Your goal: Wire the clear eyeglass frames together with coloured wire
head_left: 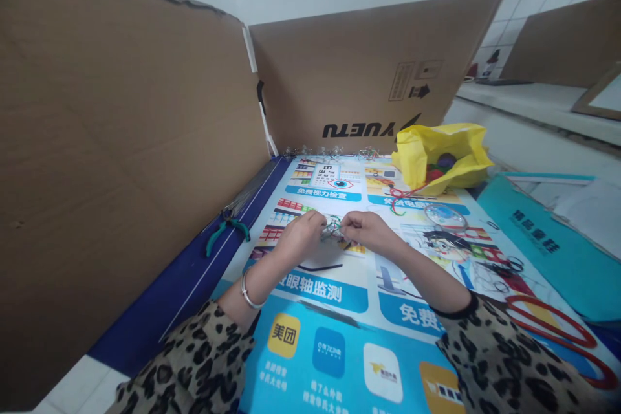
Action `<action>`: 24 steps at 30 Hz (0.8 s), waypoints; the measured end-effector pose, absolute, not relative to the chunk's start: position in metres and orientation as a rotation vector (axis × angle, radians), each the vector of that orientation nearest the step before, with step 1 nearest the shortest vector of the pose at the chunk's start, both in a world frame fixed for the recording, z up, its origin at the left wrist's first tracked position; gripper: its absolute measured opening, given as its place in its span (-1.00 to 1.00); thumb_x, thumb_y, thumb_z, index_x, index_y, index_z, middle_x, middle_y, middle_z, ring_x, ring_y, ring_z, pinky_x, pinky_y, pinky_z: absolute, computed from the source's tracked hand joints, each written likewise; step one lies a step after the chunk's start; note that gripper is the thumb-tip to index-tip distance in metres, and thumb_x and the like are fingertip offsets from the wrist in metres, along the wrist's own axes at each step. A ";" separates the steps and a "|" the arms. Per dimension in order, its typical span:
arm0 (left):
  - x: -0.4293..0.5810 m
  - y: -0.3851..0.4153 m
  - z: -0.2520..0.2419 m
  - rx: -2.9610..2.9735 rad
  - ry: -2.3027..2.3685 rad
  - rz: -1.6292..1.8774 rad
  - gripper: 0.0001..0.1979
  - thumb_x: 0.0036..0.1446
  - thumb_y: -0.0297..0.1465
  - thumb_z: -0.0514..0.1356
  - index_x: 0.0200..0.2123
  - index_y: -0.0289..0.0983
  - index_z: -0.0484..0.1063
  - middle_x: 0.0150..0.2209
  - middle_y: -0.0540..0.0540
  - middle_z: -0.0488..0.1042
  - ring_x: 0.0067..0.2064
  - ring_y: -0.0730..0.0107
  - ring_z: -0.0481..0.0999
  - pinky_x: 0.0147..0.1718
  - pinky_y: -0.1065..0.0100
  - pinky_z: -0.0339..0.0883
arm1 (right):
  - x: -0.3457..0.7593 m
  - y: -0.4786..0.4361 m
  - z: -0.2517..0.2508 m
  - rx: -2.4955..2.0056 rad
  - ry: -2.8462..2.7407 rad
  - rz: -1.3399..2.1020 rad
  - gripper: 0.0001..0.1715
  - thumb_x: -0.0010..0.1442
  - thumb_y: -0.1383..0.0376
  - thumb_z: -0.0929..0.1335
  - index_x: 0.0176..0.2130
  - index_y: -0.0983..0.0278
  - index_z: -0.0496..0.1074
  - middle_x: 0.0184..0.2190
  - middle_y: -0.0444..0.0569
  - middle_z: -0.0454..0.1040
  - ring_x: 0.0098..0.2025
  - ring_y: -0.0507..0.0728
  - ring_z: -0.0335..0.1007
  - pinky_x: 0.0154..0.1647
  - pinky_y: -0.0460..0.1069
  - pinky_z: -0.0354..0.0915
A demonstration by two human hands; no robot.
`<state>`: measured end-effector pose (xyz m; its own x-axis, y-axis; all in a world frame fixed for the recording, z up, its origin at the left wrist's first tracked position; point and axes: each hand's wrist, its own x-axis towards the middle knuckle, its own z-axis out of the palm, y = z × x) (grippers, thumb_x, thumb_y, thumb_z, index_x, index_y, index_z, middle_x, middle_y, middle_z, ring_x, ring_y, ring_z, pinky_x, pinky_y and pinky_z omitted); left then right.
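My left hand (305, 231) and my right hand (365, 230) meet above the printed sheet, fingers pinched. Between them is a small bent-wire piece (332, 228) with green and reddish strands; its exact shape is too small to make out. Both hands grip it, one at each side. On the left edge lie pliers with teal handles (227, 233), beside a bundle of thin straight wires (253, 187). A red and green cord (402, 196) trails on the sheet beyond my right hand, near a round clear dish (445, 216).
A yellow bag (412, 158) holding dark and red balls stands at the back right. Several wire pieces (334, 152) line the back edge. Scissors (509, 266), red cord loops (550, 322) and a turquoise box (543, 233) lie at right. Cardboard panels (339, 77) wall the left and back.
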<state>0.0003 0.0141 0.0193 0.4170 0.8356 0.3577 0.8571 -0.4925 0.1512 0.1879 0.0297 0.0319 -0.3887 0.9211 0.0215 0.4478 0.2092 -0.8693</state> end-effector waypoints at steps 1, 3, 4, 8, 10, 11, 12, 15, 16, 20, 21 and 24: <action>0.001 0.013 0.021 -2.600 -1.558 -0.610 -0.84 0.12 -0.46 0.02 -0.21 -0.24 0.32 -0.24 -0.07 0.40 -0.24 0.34 0.41 -0.29 0.37 0.26 | 0.188 0.030 0.031 -1.261 -1.934 1.106 -0.93 -0.12 0.37 0.27 -0.52 0.25 0.34 -0.69 -0.23 0.34 -0.62 0.00 0.29 -0.57 -0.12 0.18; 0.003 0.011 0.023 -2.585 -1.583 -0.619 -0.82 0.08 -0.45 0.08 -0.20 -0.22 0.31 -0.24 -0.06 0.39 -0.22 0.33 0.40 -0.27 0.36 0.26 | 0.188 0.030 0.031 -1.254 -1.934 1.108 -0.94 -0.13 0.36 0.27 -0.53 0.25 0.34 -0.69 -0.23 0.34 -0.61 0.01 0.29 -0.57 -0.12 0.18; 0.005 0.010 0.023 -2.569 -1.602 -0.615 -0.81 0.06 -0.45 0.10 -0.20 -0.22 0.30 -0.24 -0.06 0.38 -0.22 0.31 0.40 -0.27 0.35 0.25 | 0.188 0.030 0.030 -1.253 -1.936 1.108 -0.94 -0.13 0.36 0.27 -0.53 0.25 0.34 -0.70 -0.22 0.34 -0.61 0.01 0.29 -0.57 -0.12 0.18; 0.014 0.009 0.023 -2.465 -1.678 -0.565 -0.83 0.03 -0.45 0.13 -0.24 -0.23 0.28 -0.27 -0.08 0.37 -0.25 0.26 0.40 -0.30 0.31 0.24 | 0.188 0.030 0.030 -1.258 -1.956 1.091 -0.94 -0.12 0.36 0.26 -0.53 0.25 0.34 -0.71 -0.23 0.34 -0.61 0.01 0.28 -0.58 -0.12 0.16; 0.017 0.010 0.022 -2.432 -1.681 -0.533 -0.86 0.05 -0.46 0.11 -0.26 -0.24 0.28 -0.29 -0.09 0.36 -0.26 0.25 0.40 -0.33 0.31 0.23 | 0.187 0.029 0.031 -1.252 -1.964 1.082 -0.94 -0.12 0.36 0.26 -0.53 0.25 0.33 -0.71 -0.23 0.33 -0.62 0.00 0.27 -0.58 -0.12 0.16; 0.017 0.010 0.021 -2.422 -1.676 -0.523 -0.86 0.05 -0.47 0.10 -0.26 -0.24 0.28 -0.29 -0.09 0.36 -0.26 0.25 0.40 -0.34 0.31 0.22 | 0.187 0.029 0.031 -1.247 -1.966 1.081 -0.94 -0.12 0.36 0.26 -0.53 0.24 0.33 -0.71 -0.23 0.33 -0.62 0.00 0.27 -0.58 -0.12 0.16; 0.018 0.010 0.020 -2.417 -1.667 -0.515 -0.87 0.06 -0.49 0.08 -0.26 -0.24 0.28 -0.29 -0.10 0.36 -0.26 0.26 0.40 -0.35 0.32 0.22 | 0.187 0.029 0.031 -1.245 -1.969 1.080 -0.94 -0.12 0.36 0.26 -0.53 0.24 0.33 -0.70 -0.23 0.33 -0.61 0.00 0.28 -0.57 -0.12 0.16; 0.016 0.012 0.018 -2.407 -1.637 -0.512 -0.86 0.10 -0.51 0.01 -0.27 -0.23 0.29 -0.29 -0.09 0.37 -0.27 0.28 0.41 -0.39 0.34 0.21 | 0.188 0.029 0.030 -1.252 -1.980 1.065 -0.94 -0.11 0.35 0.26 -0.53 0.25 0.34 -0.69 -0.22 0.34 -0.60 0.01 0.28 -0.56 -0.12 0.17; 0.015 0.012 0.017 -2.407 -1.624 -0.515 -0.86 0.11 -0.51 0.00 -0.28 -0.23 0.30 -0.29 -0.08 0.38 -0.27 0.29 0.41 -0.39 0.34 0.21 | 0.188 0.029 0.030 -1.258 -1.982 1.062 -0.94 -0.11 0.35 0.26 -0.53 0.25 0.34 -0.70 -0.22 0.34 -0.60 0.01 0.28 -0.57 -0.12 0.17; 0.012 0.013 0.014 -2.445 -1.573 -0.539 -0.83 0.14 -0.50 -0.02 -0.27 -0.24 0.33 -0.28 -0.09 0.40 -0.25 0.30 0.41 -0.37 0.36 0.23 | 0.188 0.030 0.029 -1.253 -1.971 1.077 -0.95 -0.11 0.35 0.27 -0.52 0.25 0.33 -0.69 -0.22 0.34 -0.60 0.01 0.29 -0.56 -0.11 0.18; 0.011 0.014 0.014 -2.461 -1.555 -0.544 -0.83 0.14 -0.49 -0.02 -0.26 -0.24 0.34 -0.28 -0.09 0.40 -0.25 0.31 0.42 -0.36 0.36 0.23 | 0.188 0.030 0.029 -1.249 -1.968 1.082 -0.96 -0.11 0.34 0.27 -0.52 0.25 0.33 -0.69 -0.22 0.34 -0.60 0.01 0.29 -0.56 -0.11 0.18; 0.008 0.014 0.014 -2.496 -1.482 -0.544 -0.82 0.15 -0.50 -0.02 -0.27 -0.24 0.36 -0.29 -0.08 0.41 -0.29 0.33 0.41 -0.37 0.37 0.23 | 0.188 0.031 0.029 -1.251 -1.961 1.090 -0.96 -0.11 0.35 0.27 -0.53 0.24 0.32 -0.69 -0.22 0.33 -0.61 0.01 0.29 -0.57 -0.11 0.18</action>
